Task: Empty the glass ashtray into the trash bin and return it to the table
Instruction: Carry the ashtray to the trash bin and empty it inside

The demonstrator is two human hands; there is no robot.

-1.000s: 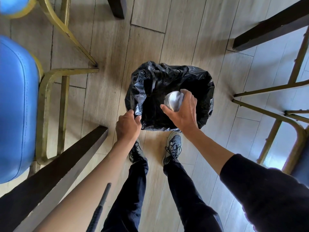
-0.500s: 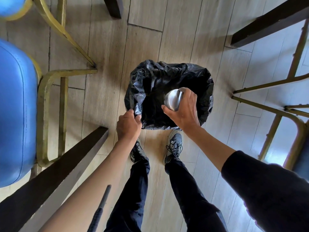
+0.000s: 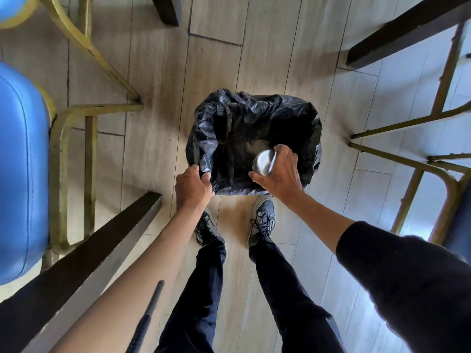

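A trash bin [image 3: 254,108] lined with a black plastic bag stands on the wooden floor in front of my feet. My right hand [image 3: 280,171] grips the ashtray [image 3: 264,163], a pale shiny round piece tipped on its side over the bin's near right part. Its contents are hidden. My left hand [image 3: 192,186] pinches the bag's rim at the bin's near left corner.
A blue padded chair [image 3: 20,169] with a gold metal frame stands at the left. A dark table edge [image 3: 84,253] runs along the lower left, another [image 3: 407,29] at the upper right. Gold chair legs [image 3: 407,149] stand at the right.
My right hand with the ashtray has shifted slightly to the right and nearer over the bin. My left hand keeps its grip on the bag rim.
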